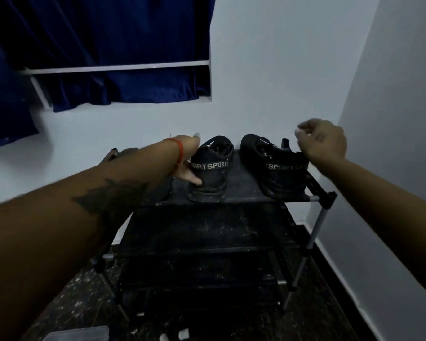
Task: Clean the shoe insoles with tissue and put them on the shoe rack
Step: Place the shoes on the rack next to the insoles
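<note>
Two black sneakers with "SPORT" heel bands stand on the top shelf of a black shoe rack [246, 196]. My left hand [188, 168] reaches in beside the left sneaker [210, 173]; its thumb presses the lower heel and its fingers curl round the shoe's far side. A little above the heel of the right sneaker [278, 168] hovers my right hand [322, 141], loosely curled and holding nothing. A dark flat shape [119, 153], partly hidden by my left forearm, lies at the shelf's left end. No tissue is in either hand.
The rack stands in a corner, with a white wall behind it and another to its right. Its lower shelves [207, 232] look dusty. Blue curtains [108, 52] hang at upper left. Small white scraps [183, 333] and a grey object [76, 334] lie on the dark floor.
</note>
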Available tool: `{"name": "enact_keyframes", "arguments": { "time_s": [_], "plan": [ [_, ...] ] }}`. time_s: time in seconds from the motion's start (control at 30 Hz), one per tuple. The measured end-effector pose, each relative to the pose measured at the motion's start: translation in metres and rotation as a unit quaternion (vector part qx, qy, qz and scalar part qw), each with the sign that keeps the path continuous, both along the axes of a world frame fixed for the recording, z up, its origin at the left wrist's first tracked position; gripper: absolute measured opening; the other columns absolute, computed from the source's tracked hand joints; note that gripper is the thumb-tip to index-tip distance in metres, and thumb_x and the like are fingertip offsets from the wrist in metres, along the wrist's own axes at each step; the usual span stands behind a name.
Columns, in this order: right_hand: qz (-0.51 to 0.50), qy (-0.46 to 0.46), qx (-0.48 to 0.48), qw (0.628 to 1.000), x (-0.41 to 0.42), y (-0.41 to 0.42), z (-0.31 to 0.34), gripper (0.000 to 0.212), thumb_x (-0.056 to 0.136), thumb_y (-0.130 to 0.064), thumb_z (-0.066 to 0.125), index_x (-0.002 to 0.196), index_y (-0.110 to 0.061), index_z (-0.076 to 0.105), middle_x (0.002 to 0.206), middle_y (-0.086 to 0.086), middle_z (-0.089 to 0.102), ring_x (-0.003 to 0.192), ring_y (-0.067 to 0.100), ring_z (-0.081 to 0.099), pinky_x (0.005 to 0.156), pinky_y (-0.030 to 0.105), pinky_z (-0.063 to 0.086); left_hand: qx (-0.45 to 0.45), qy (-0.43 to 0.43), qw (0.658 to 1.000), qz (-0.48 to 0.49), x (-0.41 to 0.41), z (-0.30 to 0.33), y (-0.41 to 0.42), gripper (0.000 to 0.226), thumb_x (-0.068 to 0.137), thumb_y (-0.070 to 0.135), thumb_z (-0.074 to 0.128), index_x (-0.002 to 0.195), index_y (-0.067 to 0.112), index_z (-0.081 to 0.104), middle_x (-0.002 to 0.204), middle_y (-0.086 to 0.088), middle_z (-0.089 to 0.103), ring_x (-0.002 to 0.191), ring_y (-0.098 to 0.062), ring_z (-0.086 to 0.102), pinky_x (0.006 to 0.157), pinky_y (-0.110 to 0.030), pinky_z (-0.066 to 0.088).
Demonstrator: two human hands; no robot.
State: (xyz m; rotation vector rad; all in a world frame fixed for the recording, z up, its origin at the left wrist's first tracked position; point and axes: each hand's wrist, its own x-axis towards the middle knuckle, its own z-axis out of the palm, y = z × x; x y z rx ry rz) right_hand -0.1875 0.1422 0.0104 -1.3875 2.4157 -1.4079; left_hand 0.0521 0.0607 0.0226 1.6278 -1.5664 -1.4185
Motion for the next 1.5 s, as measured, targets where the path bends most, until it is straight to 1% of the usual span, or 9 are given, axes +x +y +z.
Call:
{"name": "enact_keyframes", "arguments": {
  "time_s": [0.1,0.2,0.3,0.47,0.57,0.73,0.87,1.07,1.5],
  "plan": [
    [0.126,0.027,-0.085,0.988,0.051,0.014,-0.005,0.021,0.086,-0.014,0.055,0.103,-0.014,0.068,0.093,0.004,0.070,0.088,0.019,0.064,0.082,0.020,0.046,-0.077,0.000,0.993,0.092,0.005,-0.026,0.009,0.069,0.095,0.060,0.021,0.133,0.007,0.044,0.134,-0.009,0.050,0.098,-0.034,0.062,0.054,-0.034,0.059],
    [0.260,-0.036,0.043,0.964,0.100,0.024,-0.031,0.036,0.086,-0.005,0.056,0.121,-0.012,0.058,0.115,0.008,0.066,0.104,0.015,0.060,0.093,0.014,0.041,-0.111,0.041,0.990,0.073,0.007,-0.064,0.016,0.108,0.062,0.094,0.012,0.134,0.022,0.049,0.137,-0.009,0.053,0.122,-0.030,0.052,0.104,-0.044,0.042],
    [0.300,-0.108,0.116,0.941,0.126,0.027,-0.049,0.056,0.087,-0.004,0.055,0.139,-0.014,0.038,0.139,0.008,0.048,0.127,0.018,0.045,0.089,0.006,0.028,-0.110,0.062,0.989,0.076,0.002,-0.117,-0.015,0.118,0.033,0.106,0.015,0.126,0.042,0.053,0.135,-0.003,0.056,0.124,-0.027,0.052,0.109,-0.045,0.035],
    [0.272,-0.156,0.112,0.943,0.124,0.030,-0.051,0.060,0.087,-0.001,0.050,0.142,-0.016,0.033,0.143,0.009,0.043,0.129,0.019,0.043,0.087,0.010,0.032,-0.078,0.148,0.983,0.077,-0.010,-0.068,0.050,0.081,0.076,0.086,0.019,0.127,0.034,0.055,0.132,-0.003,0.056,0.120,-0.024,0.054,0.105,-0.042,0.041],
    [0.244,-0.158,0.106,0.951,0.113,0.030,-0.051,0.061,0.085,0.002,0.049,0.141,-0.016,0.034,0.142,0.011,0.044,0.129,0.021,0.043,0.095,0.017,0.035,-0.063,0.194,0.977,0.063,-0.023,-0.059,0.068,0.054,0.096,0.059,0.022,0.121,0.024,0.054,0.107,0.000,0.063,0.096,-0.019,0.063,0.078,-0.029,0.052],
    [0.254,-0.169,0.084,0.949,0.102,0.042,-0.047,0.055,0.085,0.001,0.055,0.136,-0.017,0.044,0.137,0.006,0.050,0.124,0.017,0.047,0.095,0.015,0.035,-0.063,0.215,0.974,0.022,-0.030,-0.076,0.062,0.104,0.056,0.095,0.024,0.134,0.031,0.050,0.131,-0.006,0.058,0.116,-0.026,0.058,0.102,-0.046,0.045],
    [0.039,-0.114,-0.161,0.980,0.072,0.051,-0.038,0.047,0.076,0.003,0.055,0.121,-0.011,0.058,0.122,0.009,0.060,0.113,0.022,0.055,0.101,0.031,0.042,-0.069,0.216,0.974,0.031,-0.024,-0.070,0.067,0.085,0.074,0.084,0.021,0.138,0.034,0.044,0.138,0.003,0.053,0.125,-0.019,0.050,0.110,-0.041,0.036],
    [0.045,-0.205,0.042,0.977,0.045,0.043,-0.061,0.077,0.074,-0.001,0.053,0.144,-0.021,0.024,0.135,0.014,0.048,0.121,0.033,0.046,0.104,0.044,0.040,-0.067,0.215,0.974,0.026,-0.026,-0.080,0.060,0.112,0.046,0.099,0.024,0.140,0.038,0.040,0.145,0.003,0.045,0.133,-0.020,0.043,0.113,-0.044,0.030],
    [0.080,-0.142,0.050,0.985,0.077,0.041,-0.066,0.074,0.080,-0.008,0.053,0.145,-0.022,0.021,0.135,0.012,0.050,0.120,0.031,0.050,0.095,0.035,0.043,-0.072,0.204,0.976,0.034,-0.030,-0.080,0.058,0.110,0.042,0.103,0.028,0.133,0.044,0.045,0.143,0.003,0.048,0.130,-0.024,0.046,0.108,-0.049,0.035]
  ]
}}
